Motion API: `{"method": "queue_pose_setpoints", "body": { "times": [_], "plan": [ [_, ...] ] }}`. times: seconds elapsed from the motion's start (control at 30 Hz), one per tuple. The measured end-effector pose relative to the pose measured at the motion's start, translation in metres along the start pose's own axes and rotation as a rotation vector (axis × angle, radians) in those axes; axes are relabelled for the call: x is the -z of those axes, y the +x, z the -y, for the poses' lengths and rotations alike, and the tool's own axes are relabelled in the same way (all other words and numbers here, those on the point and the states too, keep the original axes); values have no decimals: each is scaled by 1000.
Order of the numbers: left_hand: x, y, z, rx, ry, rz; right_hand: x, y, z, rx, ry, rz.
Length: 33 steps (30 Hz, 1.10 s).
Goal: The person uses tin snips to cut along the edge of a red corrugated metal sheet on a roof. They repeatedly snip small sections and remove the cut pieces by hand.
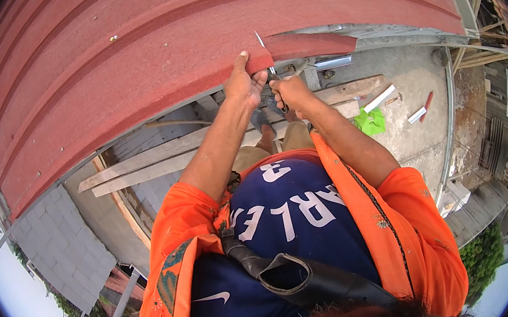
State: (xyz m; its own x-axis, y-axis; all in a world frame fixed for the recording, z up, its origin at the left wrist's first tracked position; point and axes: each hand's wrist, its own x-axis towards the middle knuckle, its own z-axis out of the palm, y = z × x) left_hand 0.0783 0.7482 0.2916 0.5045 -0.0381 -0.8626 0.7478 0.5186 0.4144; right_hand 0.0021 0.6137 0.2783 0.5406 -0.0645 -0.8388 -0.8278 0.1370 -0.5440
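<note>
My left hand (246,81) is closed on the near edge of a red ribbed metal roofing sheet (192,53), thumb on top and fingers curled below. Just to its right, my right hand (294,95) grips the handles of metal snips (273,72), which meet the sheet's edge. A bright, narrow sliver shows on the red surface above them; whether it is blade or cut gap, I cannot tell. Right of the snips, a red strip (313,44) of the sheet hangs partly separated, with a grey edge showing behind it. The fingertips of both hands are partly hidden.
Below the roof edge lie long wooden planks (172,157), near my feet. A bright green bag or cloth (370,121) and metal offcuts (380,98) rest on the concrete floor (410,72) at right. Grey blockwork (60,243) stands at left.
</note>
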Motion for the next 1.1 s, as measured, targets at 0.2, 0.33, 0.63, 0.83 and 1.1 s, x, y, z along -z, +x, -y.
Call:
{"method": "queue_pose_setpoints", "body": {
  "times": [0.2,0.33,0.63,0.83,1.1],
  "plan": [
    [1,-4,2,-15,-8,-4,0,-3,14,-117,59,8],
    [5,0,4,-31,11,25,-10,6,4,-86,11,-37],
    [20,15,14,-101,11,108,-20,8,-1,-14,-101,-115],
    [47,36,33,-251,59,251,-18,8,-2,-46,-41,-64],
    [94,89,91,-634,751,391,-17,10,-5,-45,15,-42]
  ]
}}
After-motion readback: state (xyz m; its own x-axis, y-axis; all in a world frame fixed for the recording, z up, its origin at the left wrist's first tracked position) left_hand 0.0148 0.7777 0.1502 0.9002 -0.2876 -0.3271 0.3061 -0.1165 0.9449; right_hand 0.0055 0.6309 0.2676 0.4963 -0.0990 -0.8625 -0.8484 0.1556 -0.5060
